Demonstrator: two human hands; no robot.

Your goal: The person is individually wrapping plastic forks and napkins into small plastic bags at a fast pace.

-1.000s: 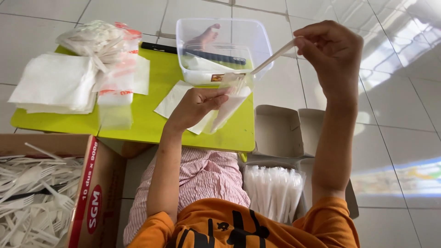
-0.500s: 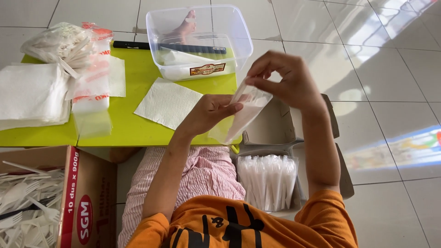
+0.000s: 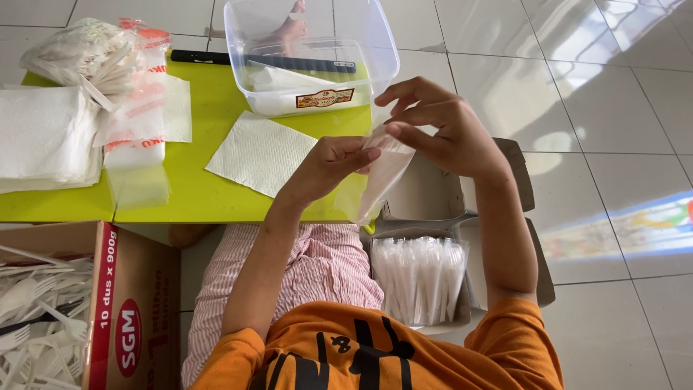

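Note:
My left hand [image 3: 328, 167] and my right hand [image 3: 440, 126] both grip a narrow clear plastic sleeve [image 3: 379, 180] with a white folded napkin and cutlery inside, held over the right end of the lime-green low table [image 3: 195, 198]. The right hand pinches its upper end, the left holds its side. A single white paper napkin [image 3: 260, 152] lies flat on the table just left of my hands.
A clear plastic tub [image 3: 310, 54] stands at the table's far side. A napkin stack [image 3: 43, 141] and bags of cutlery [image 3: 94, 54] sit at left. An open carton of packed sleeves [image 3: 419, 278] rests by my right knee; a carton of white plastic cutlery [image 3: 43, 310] is at lower left.
My right hand came down from high up by the tub to meet the left hand. The long white item it held is now inside the sleeve held by both hands.

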